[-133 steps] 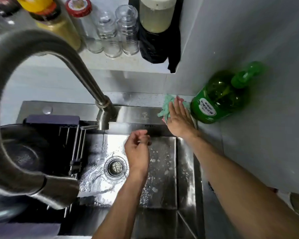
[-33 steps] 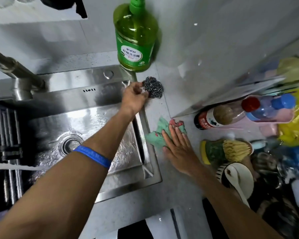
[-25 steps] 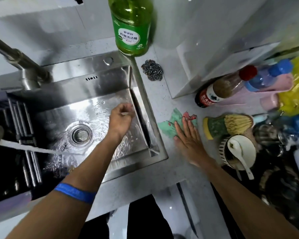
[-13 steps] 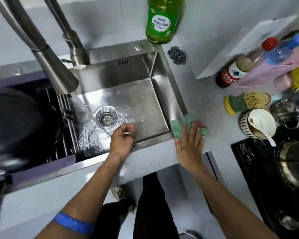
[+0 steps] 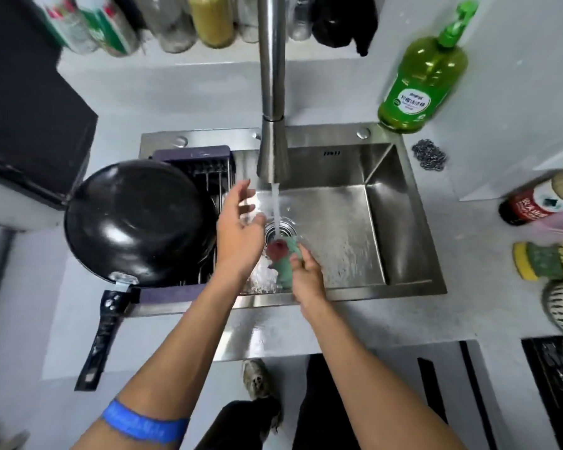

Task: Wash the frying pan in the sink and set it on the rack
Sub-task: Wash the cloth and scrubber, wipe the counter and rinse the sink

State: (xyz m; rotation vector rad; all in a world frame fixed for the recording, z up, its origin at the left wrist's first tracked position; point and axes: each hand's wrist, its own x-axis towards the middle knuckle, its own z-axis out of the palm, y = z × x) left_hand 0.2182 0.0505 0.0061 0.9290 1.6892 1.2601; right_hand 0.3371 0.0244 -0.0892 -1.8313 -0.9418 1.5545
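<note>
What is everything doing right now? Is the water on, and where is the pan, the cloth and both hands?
Faucet: on, water streaming into the sink.
Frying pan: upside down on the rack, handle sticking out over the counter.
Green cloth: bunched up, under the stream.
Right hand: gripping the cloth.
Left hand: open, holding nothing.
Dish soap bottle: upright.
Steel scourer: lying on the counter.

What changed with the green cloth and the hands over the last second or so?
The right hand took the green cloth off the counter and now grips it under the running tap. The left hand opened beside the stream. The frying pan stayed on the rack, the steel scourer by the sink.
</note>
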